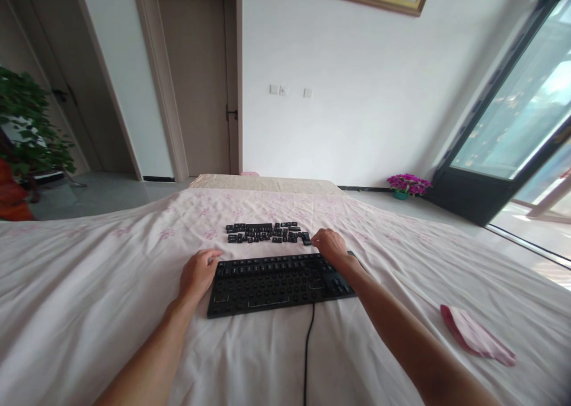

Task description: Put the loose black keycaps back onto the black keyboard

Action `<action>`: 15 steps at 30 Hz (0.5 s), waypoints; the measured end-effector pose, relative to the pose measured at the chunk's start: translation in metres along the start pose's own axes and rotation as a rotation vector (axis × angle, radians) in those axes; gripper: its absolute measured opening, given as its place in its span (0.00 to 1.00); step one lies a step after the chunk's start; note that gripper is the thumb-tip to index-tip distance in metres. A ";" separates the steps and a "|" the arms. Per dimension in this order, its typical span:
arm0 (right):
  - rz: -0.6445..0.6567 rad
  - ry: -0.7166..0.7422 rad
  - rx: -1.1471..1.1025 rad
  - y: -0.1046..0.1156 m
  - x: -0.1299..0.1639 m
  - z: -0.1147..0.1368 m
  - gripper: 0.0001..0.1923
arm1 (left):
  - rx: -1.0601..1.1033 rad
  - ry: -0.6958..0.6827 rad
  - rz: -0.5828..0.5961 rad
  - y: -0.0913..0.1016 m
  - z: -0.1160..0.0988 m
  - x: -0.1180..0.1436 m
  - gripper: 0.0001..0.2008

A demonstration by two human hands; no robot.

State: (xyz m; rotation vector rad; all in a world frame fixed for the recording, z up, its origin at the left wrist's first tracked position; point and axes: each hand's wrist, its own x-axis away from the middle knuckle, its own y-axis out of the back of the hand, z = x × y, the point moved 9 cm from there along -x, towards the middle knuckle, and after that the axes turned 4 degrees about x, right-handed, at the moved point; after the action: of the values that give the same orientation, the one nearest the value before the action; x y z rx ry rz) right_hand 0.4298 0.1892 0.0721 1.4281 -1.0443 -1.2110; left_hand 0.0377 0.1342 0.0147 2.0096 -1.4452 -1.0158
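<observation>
A black keyboard lies on a pale pink flowered sheet, most of its keycaps removed, its cable running toward me. Beyond it sit several loose black keycaps in rows. My left hand rests with curled fingers at the keyboard's left end, touching its edge. My right hand reaches over the keyboard's far right corner, its fingertips on a keycap at the right end of the rows. I cannot tell whether that keycap is gripped.
A folded pink cloth lies on the sheet at the right. Beyond the bed are a door, a pot of purple flowers on the floor, a glass sliding door and a green plant at the left.
</observation>
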 end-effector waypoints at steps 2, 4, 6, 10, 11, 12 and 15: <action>0.013 -0.001 0.010 -0.006 -0.007 0.001 0.10 | 0.004 0.000 -0.003 0.000 0.000 0.000 0.15; 0.026 -0.003 0.021 -0.011 -0.011 0.001 0.10 | 0.003 0.007 0.000 0.001 0.000 0.000 0.15; 0.040 -0.005 0.032 -0.015 -0.013 0.001 0.10 | -0.001 0.009 0.004 0.001 -0.002 0.000 0.15; 0.058 -0.009 0.053 -0.020 -0.015 0.002 0.10 | 0.003 0.000 0.010 0.002 -0.005 0.000 0.16; 0.062 -0.009 0.058 -0.021 -0.015 0.002 0.10 | 0.005 0.000 0.013 0.002 -0.005 0.000 0.16; 0.067 -0.009 0.061 -0.022 -0.015 0.003 0.10 | 0.007 0.001 0.014 0.001 -0.005 0.000 0.16; 0.089 -0.020 0.069 -0.023 -0.016 0.004 0.10 | 0.008 0.000 0.013 0.001 -0.003 0.000 0.16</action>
State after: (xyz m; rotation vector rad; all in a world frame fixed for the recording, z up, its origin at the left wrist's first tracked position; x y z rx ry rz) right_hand 0.4245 0.2085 0.0516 1.4098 -1.1611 -1.1371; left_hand 0.0396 0.1337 0.0179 2.0028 -1.4624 -1.0057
